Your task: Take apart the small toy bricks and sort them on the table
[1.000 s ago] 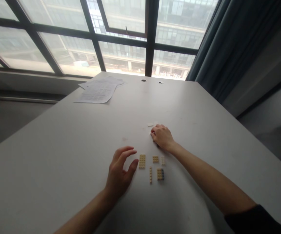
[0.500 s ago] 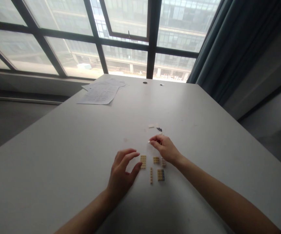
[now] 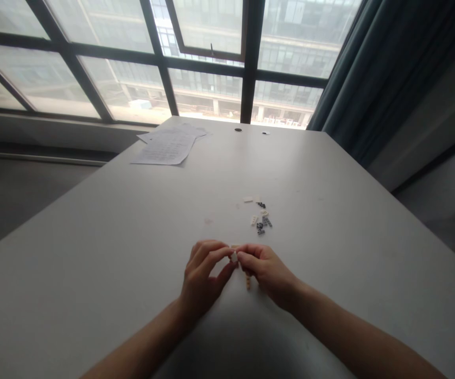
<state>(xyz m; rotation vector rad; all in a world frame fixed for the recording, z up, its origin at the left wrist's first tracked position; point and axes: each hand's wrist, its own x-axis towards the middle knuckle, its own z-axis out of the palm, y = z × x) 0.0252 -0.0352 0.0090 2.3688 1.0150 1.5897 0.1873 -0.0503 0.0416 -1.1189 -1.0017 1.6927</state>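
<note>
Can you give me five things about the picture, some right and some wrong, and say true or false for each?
1. The left hand and right hand both touch a small white piece. True.
2. The papers lie between the hands. False: they lie toward the far left of the table.
3. Small dark pieces lie beyond the hands. True.
4. The curtain is bright red. False: it is dark blue.
5. A tan strip lies near the right hand. True.
</note>
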